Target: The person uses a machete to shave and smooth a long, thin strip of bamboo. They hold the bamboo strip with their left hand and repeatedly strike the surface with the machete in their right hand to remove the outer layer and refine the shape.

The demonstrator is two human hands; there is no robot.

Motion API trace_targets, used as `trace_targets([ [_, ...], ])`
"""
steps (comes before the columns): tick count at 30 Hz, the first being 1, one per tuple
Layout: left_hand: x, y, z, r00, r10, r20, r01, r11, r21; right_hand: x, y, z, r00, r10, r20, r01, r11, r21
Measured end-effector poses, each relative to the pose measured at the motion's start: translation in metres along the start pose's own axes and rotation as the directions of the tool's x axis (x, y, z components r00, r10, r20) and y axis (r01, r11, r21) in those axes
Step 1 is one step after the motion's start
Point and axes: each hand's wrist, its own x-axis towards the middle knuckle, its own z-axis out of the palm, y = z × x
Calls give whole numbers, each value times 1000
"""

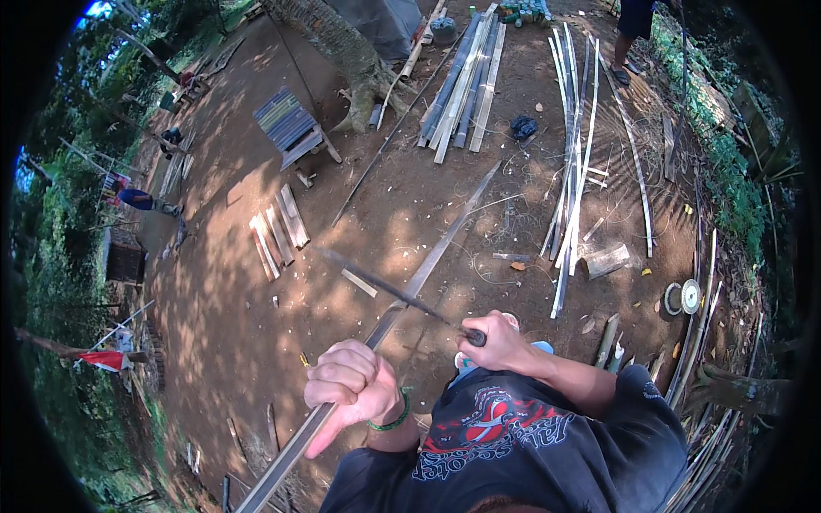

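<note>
My left hand [349, 383] is closed around a long split bamboo strip [434, 258], which runs slantwise from the lower left to a narrow far end out on the ground. A green band circles that wrist. My right hand [496, 339] grips the dark handle of a long knife [412, 301]. Its thin, dark blade points up and to the left, lying across the strip just beyond my left hand. Whether the edge bites into the bamboo I cannot tell.
Ahead lie a pile of bamboo slats [462, 81] and thin pale strips [575, 171]. Short boards [278, 231] and a small slatted stand [286, 120] are to the left, near a tree trunk [329, 43]. At right is a spool [689, 297]. People [147, 200] stand farther off.
</note>
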Motion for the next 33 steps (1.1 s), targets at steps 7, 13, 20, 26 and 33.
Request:
trace_targets([
  [7, 3, 9, -8, 985, -93, -143, 102, 993, 59, 23, 56, -9, 964, 266, -29, -266, 964, 1],
  [13, 0, 6, -6, 974, -52, -221, 63, 997, 42, 18, 54, 0, 971, 236, 26, -233, 968, -92],
  [20, 5, 6, -2, 992, -56, -109, 63, 996, 65, 31, 54, -20, 975, 223, 15, -220, 970, -104],
  [26, 11, 3, -5, 976, -44, -212, 64, 994, 90, 43, 132, -12, 906, 422, -48, -420, 907, 31],
  [33, 13, -1, -8, 985, -13, -170, 32, 993, 109, 57, 96, -29, 985, 165, -43, -169, 979, -116],
])
